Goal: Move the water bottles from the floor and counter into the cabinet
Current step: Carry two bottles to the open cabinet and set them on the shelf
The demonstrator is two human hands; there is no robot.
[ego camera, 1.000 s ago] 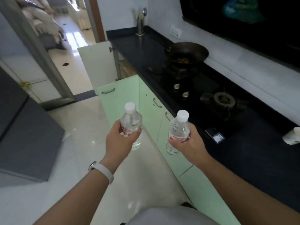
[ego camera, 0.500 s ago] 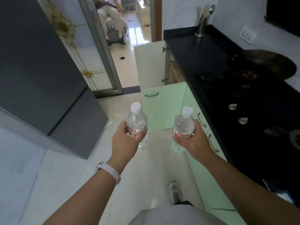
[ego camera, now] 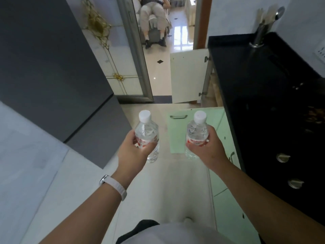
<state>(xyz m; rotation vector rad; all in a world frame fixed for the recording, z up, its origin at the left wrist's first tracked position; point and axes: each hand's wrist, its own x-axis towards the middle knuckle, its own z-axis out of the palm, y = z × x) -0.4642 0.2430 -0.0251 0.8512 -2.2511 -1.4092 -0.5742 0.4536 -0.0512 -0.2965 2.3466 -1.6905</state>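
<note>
Abreast, left hand (ego camera: 135, 153) and right hand (ego camera: 208, 150) grip bottles (ego camera: 146, 131) (ego camera: 197, 130) over floor (ego camera: 175, 184) beside counter (ego camera: 260, 88).

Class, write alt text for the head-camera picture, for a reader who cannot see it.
A person's left hand grips one water bottle and the right hand grips a second water bottle, both upright with white caps, over a pale floor. Ahead, a green cabinet door and a white cabinet door stand open beside a black counter.
</note>
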